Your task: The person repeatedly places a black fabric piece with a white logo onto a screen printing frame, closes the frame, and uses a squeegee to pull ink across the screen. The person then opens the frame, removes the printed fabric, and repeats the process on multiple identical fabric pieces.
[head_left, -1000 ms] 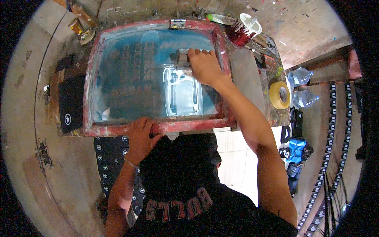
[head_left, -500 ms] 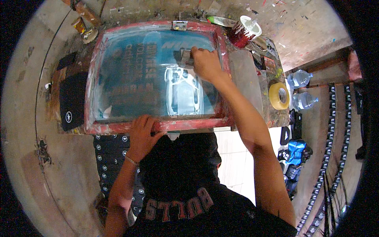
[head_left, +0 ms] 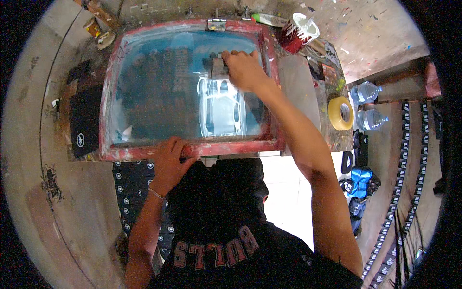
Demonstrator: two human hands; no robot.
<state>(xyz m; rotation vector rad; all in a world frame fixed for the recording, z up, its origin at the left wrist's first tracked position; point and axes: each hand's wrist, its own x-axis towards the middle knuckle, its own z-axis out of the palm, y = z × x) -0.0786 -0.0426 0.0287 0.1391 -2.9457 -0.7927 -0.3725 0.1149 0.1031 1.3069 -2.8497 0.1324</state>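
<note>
A screen-printing frame [head_left: 102, 113] with worn red-painted rails and blue mesh [head_left: 149, 103] lies flat on the paint-stained bench. My right hand [head_left: 246, 71] is closed around a small squeegee [head_left: 220, 68], whose blade rests on the mesh right of the middle. Just nearer than the blade, a bright white patch of streaked ink [head_left: 221, 108] reaches almost to the near rail. My left hand [head_left: 169, 161] grips the near rail, its fingers bent over it and the thumb toward the right. A metal hinge [head_left: 216, 25] sits on the far rail.
Black fabric [head_left: 86, 120] with a white emblem lies left of the frame. At right are a paint-dripped red can [head_left: 298, 33], a yellow tape roll [head_left: 340, 113] and two plastic bottles [head_left: 368, 92]. Long rows of printed black pieces [head_left: 400, 168] lie along the far right.
My right hand and the squeegee have moved slightly left and away from me, and the squeegee stands squarer. The white streaks look fuller. My left hand stays on the near rail.
</note>
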